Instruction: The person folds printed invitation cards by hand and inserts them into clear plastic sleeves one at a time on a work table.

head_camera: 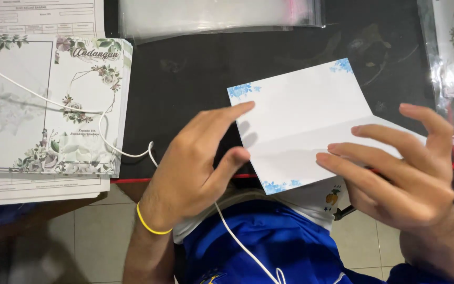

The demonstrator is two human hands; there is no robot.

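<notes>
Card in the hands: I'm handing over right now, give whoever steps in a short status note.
Left hand: open, fingertips on the card's left edge.
Right hand: open, fingers flat on the right half.
Card: white with blue floral corners, lying on the black mat, one crease across its middle, partly folded and not flat.
Printed floral cards are stacked at left; clear sleeves lie at top.
Left: the fold is not yet pressed shut.
</notes>
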